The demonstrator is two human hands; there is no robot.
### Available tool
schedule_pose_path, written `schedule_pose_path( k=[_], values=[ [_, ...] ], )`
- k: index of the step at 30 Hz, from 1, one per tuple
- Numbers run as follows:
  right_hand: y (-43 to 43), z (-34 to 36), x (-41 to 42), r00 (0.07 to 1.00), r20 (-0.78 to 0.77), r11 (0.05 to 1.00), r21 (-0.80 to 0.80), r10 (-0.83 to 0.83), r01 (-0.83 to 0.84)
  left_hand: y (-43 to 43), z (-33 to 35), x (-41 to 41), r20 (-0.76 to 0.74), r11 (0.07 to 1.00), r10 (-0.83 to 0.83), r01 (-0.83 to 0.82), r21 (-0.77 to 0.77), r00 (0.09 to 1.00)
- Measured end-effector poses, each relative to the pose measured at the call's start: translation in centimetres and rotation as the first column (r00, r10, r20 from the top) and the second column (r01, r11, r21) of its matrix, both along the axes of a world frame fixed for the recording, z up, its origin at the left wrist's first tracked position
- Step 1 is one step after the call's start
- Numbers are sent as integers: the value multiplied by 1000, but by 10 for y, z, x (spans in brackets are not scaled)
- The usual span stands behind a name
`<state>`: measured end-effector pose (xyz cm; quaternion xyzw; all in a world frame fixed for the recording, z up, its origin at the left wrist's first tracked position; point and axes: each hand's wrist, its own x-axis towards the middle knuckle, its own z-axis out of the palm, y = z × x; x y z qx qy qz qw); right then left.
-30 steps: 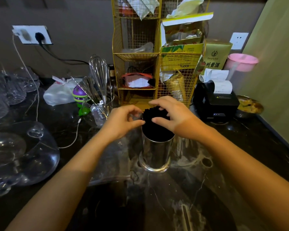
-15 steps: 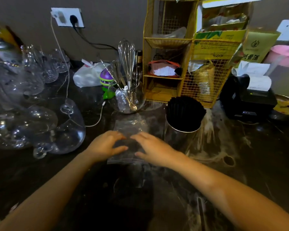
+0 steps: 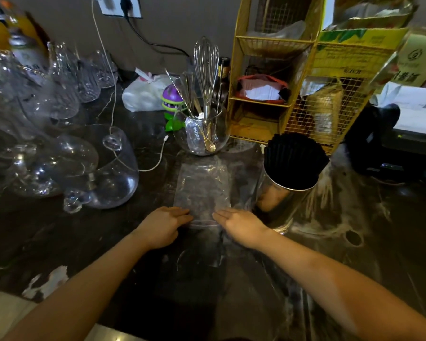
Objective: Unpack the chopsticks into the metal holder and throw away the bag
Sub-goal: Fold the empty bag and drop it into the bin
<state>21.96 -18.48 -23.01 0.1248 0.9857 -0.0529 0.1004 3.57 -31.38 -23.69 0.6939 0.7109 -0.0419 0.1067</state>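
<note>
A clear empty plastic bag (image 3: 203, 185) lies flat on the dark counter (image 3: 330, 242) in the middle of the view. My left hand (image 3: 161, 226) grips its near left corner with curled fingers. My right hand (image 3: 240, 223) holds the near right corner, fingers stretched over the film. The bag's near edge bows up between the two hands. Just right of the bag stands the shiny metal holder (image 3: 276, 203), packed with black chopsticks (image 3: 294, 159) that fan out above its rim.
A glass bowl with a whisk and spoons (image 3: 202, 130) stands just beyond the bag. Several glass vessels (image 3: 67, 166) crowd the left, with a white cable across them. A yellow wire rack (image 3: 303, 92) and a black printer (image 3: 399, 141) stand behind the holder.
Both hands left the chopsticks in the holder and dropped to the plastic bag, then slid back to its near end. My head has leaned closer and lower.
</note>
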Motion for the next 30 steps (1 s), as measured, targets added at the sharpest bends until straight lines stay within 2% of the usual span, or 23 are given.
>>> schedule_pose_path(
  k=[5,9,12,18,22,25,27,30],
  values=[
    [4,-6,1,992,-102,990,-127,-69,56,1,-3,-5,74,994,42,-50,98,996],
    [4,-4,10,950,-261,938,-337,-170,75,-5,0,-8,295,970,109,-167,179,949],
    [0,-4,22,914,-304,879,-466,-270,105,-14,4,-10,424,969,146,-216,121,894],
    [-11,-3,35,828,-271,739,-632,-491,231,-28,12,-3,672,930,270,-367,3,690],
    [-20,-3,39,786,-275,659,-722,-554,212,-32,12,2,853,892,304,-441,-99,424],
    [-22,-4,38,733,-264,578,-788,-628,212,-30,12,11,926,870,301,-464,-168,229],
    [-21,-3,35,686,-231,514,-824,-690,240,-25,12,17,935,848,303,-500,-176,184],
    [-19,-5,27,650,-182,462,-839,-738,289,-14,12,22,903,792,359,-589,-161,235]
  ],
)
